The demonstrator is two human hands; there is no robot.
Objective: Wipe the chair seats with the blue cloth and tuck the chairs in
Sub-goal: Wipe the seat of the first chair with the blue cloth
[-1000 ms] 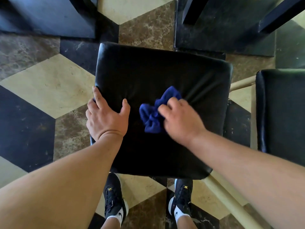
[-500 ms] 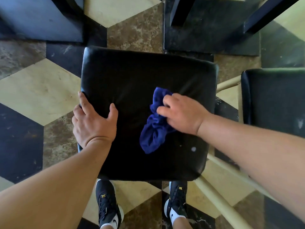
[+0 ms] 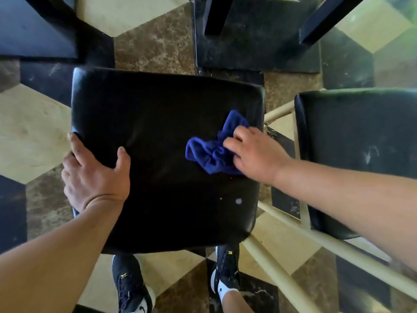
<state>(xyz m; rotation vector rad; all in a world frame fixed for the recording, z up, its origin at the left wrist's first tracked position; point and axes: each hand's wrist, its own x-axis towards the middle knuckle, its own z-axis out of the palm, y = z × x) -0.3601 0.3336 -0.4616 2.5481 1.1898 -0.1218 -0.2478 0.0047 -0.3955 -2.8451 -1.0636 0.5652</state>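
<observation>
Black padded chair seat [image 3: 158, 136] under wipe. Left hand [image 3: 94, 179] clamps its left edge, thumb on top. Right hand [image 3: 252, 154] presses the bunched blue cloth [image 3: 209, 152] near the right edge. Pale spot [image 3: 238, 201] at the near-right corner likely needs the next pass; second seat [image 3: 361, 143] untouched.

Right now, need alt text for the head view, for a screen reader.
Looking down, the right hand presses a bunched blue cloth on the right side of a black chair seat, while the left hand grips its left edge. A pale spot remains nearer the person; a second black seat stands to the right.
</observation>
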